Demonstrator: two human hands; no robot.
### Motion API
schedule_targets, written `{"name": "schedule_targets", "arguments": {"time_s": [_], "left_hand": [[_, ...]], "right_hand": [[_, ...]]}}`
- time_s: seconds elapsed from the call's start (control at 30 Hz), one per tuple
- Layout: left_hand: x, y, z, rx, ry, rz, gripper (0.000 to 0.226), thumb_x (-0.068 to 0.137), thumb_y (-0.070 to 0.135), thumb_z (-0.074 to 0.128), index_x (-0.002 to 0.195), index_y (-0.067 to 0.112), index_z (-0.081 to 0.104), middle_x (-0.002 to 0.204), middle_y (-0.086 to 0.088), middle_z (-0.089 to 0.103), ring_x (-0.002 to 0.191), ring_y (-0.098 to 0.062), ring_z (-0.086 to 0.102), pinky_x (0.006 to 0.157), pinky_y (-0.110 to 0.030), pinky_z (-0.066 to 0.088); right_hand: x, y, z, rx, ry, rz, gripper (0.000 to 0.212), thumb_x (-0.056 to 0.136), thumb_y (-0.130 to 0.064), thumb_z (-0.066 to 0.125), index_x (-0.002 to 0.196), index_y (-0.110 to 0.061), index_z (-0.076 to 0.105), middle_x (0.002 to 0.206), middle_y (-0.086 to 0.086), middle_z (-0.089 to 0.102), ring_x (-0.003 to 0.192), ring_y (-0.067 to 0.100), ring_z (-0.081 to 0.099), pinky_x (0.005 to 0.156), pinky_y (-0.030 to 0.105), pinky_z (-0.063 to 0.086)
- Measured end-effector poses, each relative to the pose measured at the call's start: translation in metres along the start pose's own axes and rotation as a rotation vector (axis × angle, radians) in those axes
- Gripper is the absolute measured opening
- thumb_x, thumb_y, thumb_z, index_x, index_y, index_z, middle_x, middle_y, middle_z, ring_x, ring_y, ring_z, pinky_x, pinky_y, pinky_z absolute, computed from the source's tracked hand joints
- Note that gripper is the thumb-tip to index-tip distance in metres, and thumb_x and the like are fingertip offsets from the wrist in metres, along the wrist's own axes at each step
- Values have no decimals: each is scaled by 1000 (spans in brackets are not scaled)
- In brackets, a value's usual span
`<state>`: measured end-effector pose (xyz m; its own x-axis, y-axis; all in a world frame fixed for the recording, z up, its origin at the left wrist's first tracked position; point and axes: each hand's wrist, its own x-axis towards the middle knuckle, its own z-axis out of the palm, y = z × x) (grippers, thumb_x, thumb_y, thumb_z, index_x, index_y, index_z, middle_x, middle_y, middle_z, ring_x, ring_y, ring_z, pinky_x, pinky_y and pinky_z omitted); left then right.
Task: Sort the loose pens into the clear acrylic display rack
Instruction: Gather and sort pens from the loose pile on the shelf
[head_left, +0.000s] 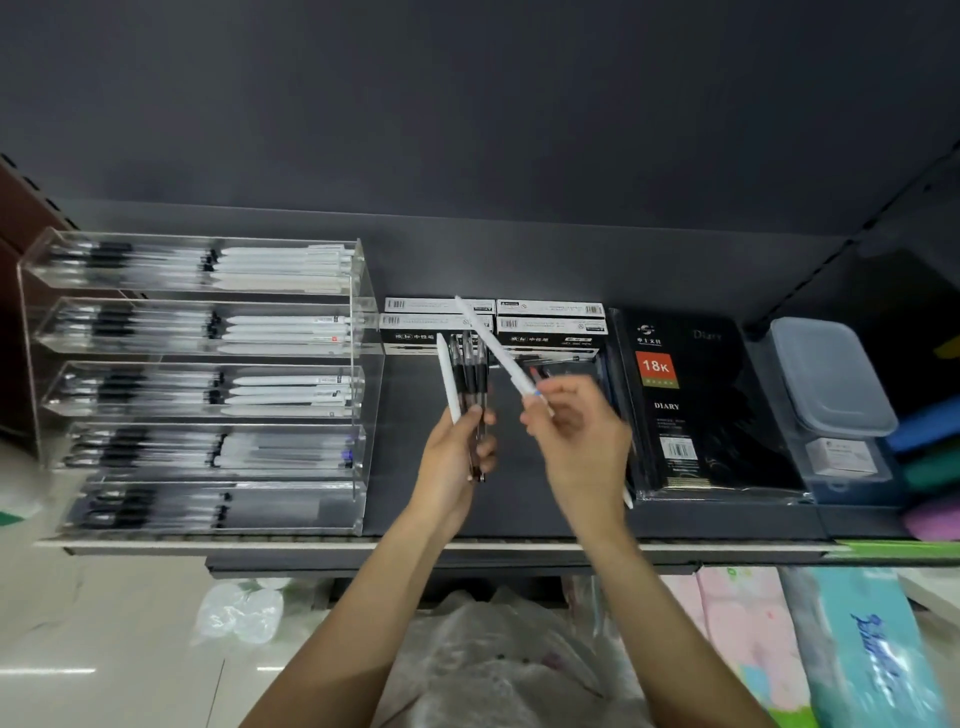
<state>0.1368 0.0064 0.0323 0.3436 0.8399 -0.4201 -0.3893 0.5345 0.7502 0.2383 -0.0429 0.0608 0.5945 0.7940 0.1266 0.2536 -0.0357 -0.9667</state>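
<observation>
The clear acrylic display rack (363, 312) stands at the left of the dark shelf, its several tiers holding black-grip pens on the left and white pens on the right. My left hand (452, 457) grips a bunch of pens (470, 374) upright: one white pen and several clear pens with black grips. My right hand (582, 431) pinches a single white pen (498, 353) by its blue-tipped end, tilted up to the left over the bunch. A few loose pens (545, 371) lie on the shelf behind my right hand.
White-and-black pen boxes (550, 322) are stacked at the shelf's back. Black diary notebooks (691, 405) lie to the right, then a lidded plastic box (826, 374). The shelf's front edge (467, 545) runs below my wrists; plastic bags and tissue packs sit underneath.
</observation>
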Motion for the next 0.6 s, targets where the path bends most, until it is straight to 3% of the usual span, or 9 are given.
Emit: {"name": "schedule_targets", "arguments": {"time_s": [0.07, 0.17, 0.27, 0.33, 0.47, 0.6], "left_hand": [[2, 0, 6, 65, 45, 47, 14, 101, 13, 39, 91, 13, 49, 67, 3, 49, 43, -5, 33, 39, -16, 27], [1, -6, 11, 209, 103, 90, 30, 100, 38, 39, 84, 15, 49, 58, 6, 44, 48, -6, 36, 46, -20, 28], [1, -12, 10, 207, 103, 44, 45, 85, 58, 46, 90, 13, 52, 71, 1, 54, 65, -12, 50, 62, -28, 42], [2, -13, 9, 183, 57, 28, 35, 84, 49, 55, 84, 15, 51, 71, 3, 53, 64, -12, 49, 64, -30, 42], [1, -13, 6, 120, 126, 3, 15, 97, 23, 49, 84, 18, 53, 71, 5, 54, 55, -9, 45, 54, -25, 36], [-4, -13, 2, -82, 141, 8, 9, 99, 16, 42, 95, 12, 49, 75, 1, 55, 60, -12, 47, 59, -25, 40]], "right_hand": [[-16, 9, 7, -89, 32, -40, 8, 85, -11, 66, 87, -16, 62, 76, -7, 69, 69, 8, 66, 66, 33, 55], [-28, 17, 13, -217, 28, -143, 5, 85, -17, 64, 83, -15, 60, 71, -11, 67, 64, 3, 63, 59, 28, 52], [-34, 22, 13, -380, -17, -250, 10, 85, -25, 61, 81, -17, 56, 68, -10, 62, 61, 5, 57, 56, 15, 42], [-37, 27, 10, -471, -54, -296, 9, 85, -25, 62, 83, -17, 58, 70, -8, 59, 63, 7, 54, 56, 10, 34], [-39, 43, -2, -435, -162, -314, 23, 89, -38, 57, 101, -24, 70, 90, -9, 56, 80, 6, 56, 64, 14, 43], [-45, 41, -5, -96, -202, -11, 20, 86, -40, 62, 106, -34, 62, 100, -12, 54, 84, 3, 58, 70, 16, 47]]}}
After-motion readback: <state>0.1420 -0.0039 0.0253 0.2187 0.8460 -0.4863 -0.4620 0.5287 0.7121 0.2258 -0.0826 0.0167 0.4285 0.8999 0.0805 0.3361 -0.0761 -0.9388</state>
